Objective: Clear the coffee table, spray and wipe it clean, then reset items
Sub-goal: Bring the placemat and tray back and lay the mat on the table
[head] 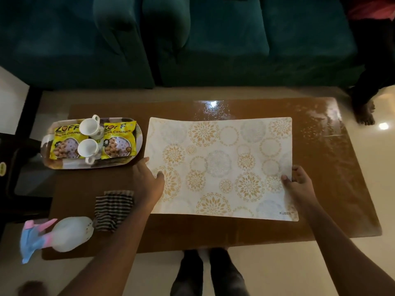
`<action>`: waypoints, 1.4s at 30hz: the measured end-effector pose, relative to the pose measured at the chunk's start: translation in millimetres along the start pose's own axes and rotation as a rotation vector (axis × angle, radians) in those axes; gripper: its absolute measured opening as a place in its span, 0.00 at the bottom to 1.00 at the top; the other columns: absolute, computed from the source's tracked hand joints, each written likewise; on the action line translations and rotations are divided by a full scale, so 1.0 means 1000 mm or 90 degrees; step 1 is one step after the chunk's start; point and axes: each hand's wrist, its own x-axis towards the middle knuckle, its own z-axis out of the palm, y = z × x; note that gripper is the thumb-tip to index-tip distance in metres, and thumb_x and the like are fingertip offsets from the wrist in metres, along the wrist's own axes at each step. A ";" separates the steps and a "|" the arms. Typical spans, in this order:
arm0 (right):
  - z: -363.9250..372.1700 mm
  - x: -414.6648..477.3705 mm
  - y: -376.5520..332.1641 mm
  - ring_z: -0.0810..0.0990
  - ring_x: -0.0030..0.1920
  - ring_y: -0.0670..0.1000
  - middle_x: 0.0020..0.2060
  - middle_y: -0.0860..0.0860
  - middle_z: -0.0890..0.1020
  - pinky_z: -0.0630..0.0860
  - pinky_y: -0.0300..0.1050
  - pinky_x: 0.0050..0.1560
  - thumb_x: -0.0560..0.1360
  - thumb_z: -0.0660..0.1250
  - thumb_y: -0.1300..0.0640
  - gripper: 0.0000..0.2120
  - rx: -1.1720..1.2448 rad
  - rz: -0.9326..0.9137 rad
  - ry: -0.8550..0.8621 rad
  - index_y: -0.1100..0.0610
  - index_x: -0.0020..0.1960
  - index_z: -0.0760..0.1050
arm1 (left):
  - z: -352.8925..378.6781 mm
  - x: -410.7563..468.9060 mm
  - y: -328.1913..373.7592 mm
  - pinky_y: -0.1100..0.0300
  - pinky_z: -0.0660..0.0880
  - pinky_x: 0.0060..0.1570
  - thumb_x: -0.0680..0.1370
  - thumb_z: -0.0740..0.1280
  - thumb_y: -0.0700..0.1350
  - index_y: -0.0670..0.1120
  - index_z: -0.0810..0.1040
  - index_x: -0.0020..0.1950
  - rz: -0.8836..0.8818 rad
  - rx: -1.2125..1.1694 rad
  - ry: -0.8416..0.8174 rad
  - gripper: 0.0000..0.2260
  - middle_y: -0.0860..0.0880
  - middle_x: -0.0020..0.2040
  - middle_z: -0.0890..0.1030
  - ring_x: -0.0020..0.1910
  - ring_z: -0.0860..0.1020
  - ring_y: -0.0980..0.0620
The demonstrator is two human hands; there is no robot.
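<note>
A white placemat (220,167) with gold and grey flower circles lies across the middle of the brown coffee table (333,189). My left hand (147,180) grips its left edge, thumb on top. My right hand (299,182) pinches its right edge near the front corner. At the table's left stands a tray (136,150) holding two yellow snack packets (118,139) and two white cups (88,148). A striped cloth (112,208) lies folded near the front left. A white spray bottle (68,233) with a blue and pink head lies on its side at the front left corner.
The table's far right part glistens with wet droplets (316,122). A dark green sofa (192,39) runs behind the table. Another person's bare foot (365,112) stands on the floor at the far right. My own feet (209,272) are below the front edge.
</note>
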 end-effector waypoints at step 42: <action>0.121 0.086 0.087 0.36 0.78 0.46 0.79 0.45 0.40 0.41 0.49 0.78 0.80 0.42 0.33 0.35 -0.674 -0.362 -0.036 0.48 0.80 0.38 | 0.129 0.022 -0.051 0.49 0.47 0.74 0.75 0.54 0.71 0.46 0.46 0.80 0.218 0.354 -0.097 0.43 0.49 0.80 0.44 0.79 0.43 0.49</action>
